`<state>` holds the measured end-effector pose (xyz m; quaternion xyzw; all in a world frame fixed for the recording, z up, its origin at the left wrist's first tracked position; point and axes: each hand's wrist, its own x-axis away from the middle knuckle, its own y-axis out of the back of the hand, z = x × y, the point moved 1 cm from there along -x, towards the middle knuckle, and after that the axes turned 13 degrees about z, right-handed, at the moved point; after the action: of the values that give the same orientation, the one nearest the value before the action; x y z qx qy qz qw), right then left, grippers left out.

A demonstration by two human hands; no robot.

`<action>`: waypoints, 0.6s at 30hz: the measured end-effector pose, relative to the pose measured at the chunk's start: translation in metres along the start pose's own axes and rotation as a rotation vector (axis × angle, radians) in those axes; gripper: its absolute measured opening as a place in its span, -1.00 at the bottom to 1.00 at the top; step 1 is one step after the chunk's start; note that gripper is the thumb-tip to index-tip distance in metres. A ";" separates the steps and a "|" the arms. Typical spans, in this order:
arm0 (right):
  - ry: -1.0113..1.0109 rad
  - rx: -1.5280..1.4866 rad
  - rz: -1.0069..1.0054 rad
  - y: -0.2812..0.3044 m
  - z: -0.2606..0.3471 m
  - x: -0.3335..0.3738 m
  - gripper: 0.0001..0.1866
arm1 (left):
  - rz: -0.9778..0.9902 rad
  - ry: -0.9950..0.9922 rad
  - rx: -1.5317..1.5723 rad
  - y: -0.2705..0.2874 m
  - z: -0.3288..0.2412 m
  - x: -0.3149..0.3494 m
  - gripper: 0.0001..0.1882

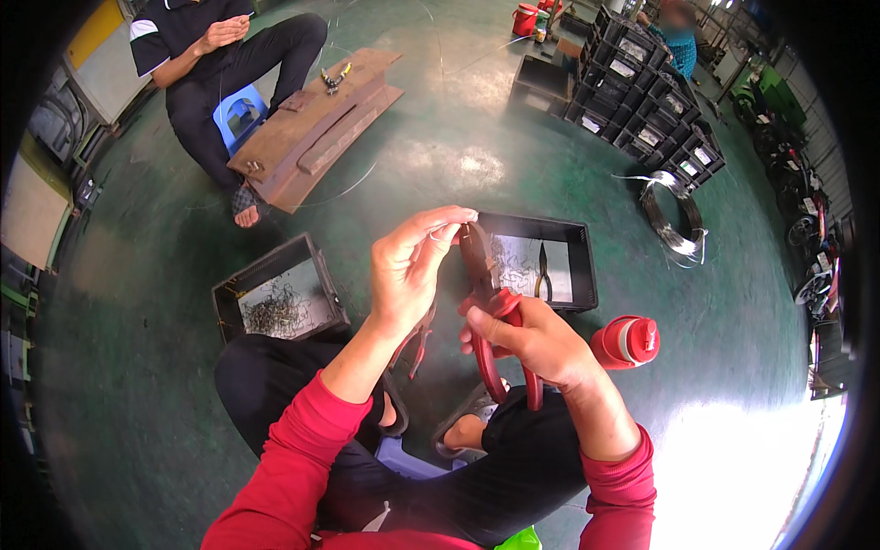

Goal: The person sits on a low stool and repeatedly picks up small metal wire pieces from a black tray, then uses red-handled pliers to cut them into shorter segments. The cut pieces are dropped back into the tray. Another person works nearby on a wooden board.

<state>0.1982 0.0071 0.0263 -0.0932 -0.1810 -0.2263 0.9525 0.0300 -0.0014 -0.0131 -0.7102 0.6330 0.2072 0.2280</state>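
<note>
My right hand (541,344) grips a large pair of pliers (484,275) with red handles, jaws pointing up and away. The handles are spread apart. My left hand (408,270) is closed, thumb and fingertips pinched beside the jaw tips. A thin pale bit of wire (440,238) shows at those fingers; its ends are hard to make out. Below my left hand, a second red-handled tool (417,344) shows partly, its head hidden behind the hand. Just beyond the pliers stands a black crate (587,266) with small bent wire pieces and dark slim pliers (544,273) inside.
Another black crate (321,266), left, holds a heap of small wire pieces. A red bottle (626,342) stands right, a wire coil (674,215) beyond it. Stacked black crates (632,82) rise far right. Far left, a person sits on a blue stool (240,117) by a brown bench (316,128).
</note>
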 end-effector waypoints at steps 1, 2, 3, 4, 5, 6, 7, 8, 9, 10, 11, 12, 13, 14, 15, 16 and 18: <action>-0.016 0.005 0.009 0.001 0.000 0.000 -0.62 | -0.001 0.009 -0.012 0.000 -0.001 0.000 -0.83; -0.038 0.019 0.011 0.002 0.000 -0.001 -0.60 | -0.002 0.018 -0.023 0.000 -0.002 -0.001 -0.83; -0.046 0.017 0.010 0.003 0.000 -0.001 -0.61 | 0.008 0.019 -0.013 -0.001 -0.003 -0.002 -0.82; -0.062 0.021 0.003 0.004 -0.001 -0.001 -0.63 | 0.019 0.023 -0.004 -0.001 -0.005 -0.003 -0.82; -0.049 0.032 0.011 0.005 -0.002 -0.001 -0.64 | 0.040 0.010 0.014 -0.001 -0.005 -0.003 -0.81; -0.066 0.040 -0.014 0.006 -0.004 -0.003 -0.65 | 0.034 0.032 -0.010 -0.001 -0.004 -0.003 -0.81; -0.056 0.053 -0.025 0.007 -0.005 -0.005 -0.66 | 0.038 0.040 -0.025 -0.001 0.000 -0.003 -0.81; -0.098 0.070 -0.051 0.008 -0.008 -0.006 -0.66 | 0.042 0.060 -0.013 0.000 0.008 0.001 -0.81; -0.089 0.097 -0.077 0.011 -0.011 -0.008 -0.66 | 0.090 0.060 -0.073 0.004 0.020 0.005 -0.76; -0.053 0.063 -0.082 0.015 -0.012 -0.008 -0.67 | 0.048 0.105 -0.048 0.009 0.037 0.010 -0.73; -0.073 0.044 -0.115 0.020 -0.015 -0.007 -0.68 | -0.011 0.120 0.004 0.017 0.059 0.017 -0.70; -0.050 0.000 -0.151 0.024 -0.017 -0.006 -0.69 | -0.082 0.232 -0.041 0.024 0.086 0.026 -0.68; -0.007 -0.037 -0.182 0.029 -0.019 -0.006 -0.70 | -0.162 0.234 -0.052 0.031 0.115 0.038 -0.66; 0.003 -0.051 -0.217 0.034 -0.021 -0.005 -0.70 | -0.243 0.458 -0.217 0.037 0.146 0.057 -0.65; -0.047 -0.049 -0.260 0.040 -0.024 -0.004 -0.70 | -0.242 0.681 -0.434 0.037 0.170 0.088 -0.59; -0.061 -0.048 -0.280 0.045 -0.026 -0.004 -0.70 | -0.115 0.910 -0.611 0.037 0.194 0.119 -0.47; -0.116 -0.044 -0.319 0.056 -0.033 -0.005 -0.69 | 0.123 1.147 -0.819 0.022 0.224 0.187 -0.23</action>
<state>0.2301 0.0502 -0.0109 -0.0970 -0.2433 -0.3727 0.8902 0.0283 -0.0222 -0.3052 -0.6989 0.5636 0.0344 -0.4390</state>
